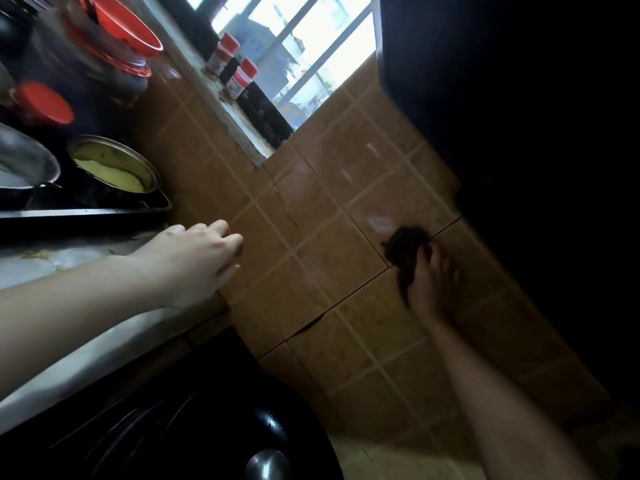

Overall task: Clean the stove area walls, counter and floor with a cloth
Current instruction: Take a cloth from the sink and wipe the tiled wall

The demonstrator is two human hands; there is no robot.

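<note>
The right hand point(433, 284) is gripping the cloth point(405, 249) against the wall point(329, 202); left hand point(197, 258) is resting loose, empty, on the worktop point(86, 351).

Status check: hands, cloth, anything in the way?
Right hand grips dark crumpled cloth against brown tiled wall. Left hand, loosely curled, rests at edge of pale counter. Nothing in the cloth's way.
</note>
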